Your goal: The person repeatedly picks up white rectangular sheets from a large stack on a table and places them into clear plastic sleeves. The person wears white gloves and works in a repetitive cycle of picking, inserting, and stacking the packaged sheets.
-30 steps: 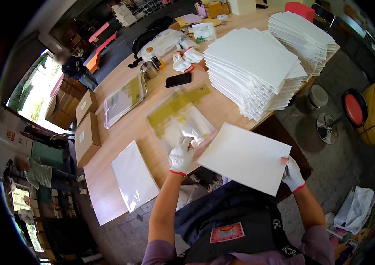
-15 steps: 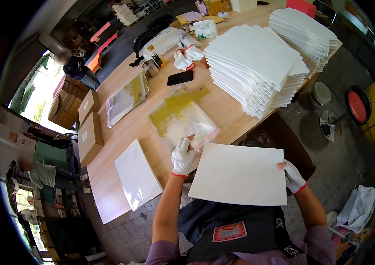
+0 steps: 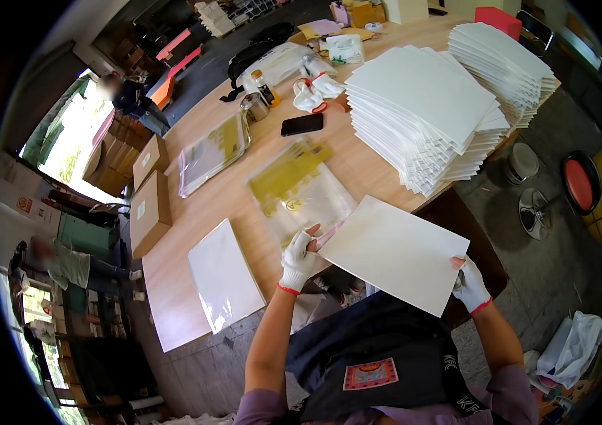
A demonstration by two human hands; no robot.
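Left hand (image 3: 296,261) pinching the mouth of the clear plastic sleeve (image 3: 301,195) on the tabletop (image 3: 173,297); right hand (image 3: 469,285) clamped on the white board (image 3: 394,253), held just beside that mouth. Keep mouth wide, board level, corner first.

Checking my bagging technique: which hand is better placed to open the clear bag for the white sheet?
Left hand: it already rests at the clear bag. Right hand grips the white sheet's far corner.
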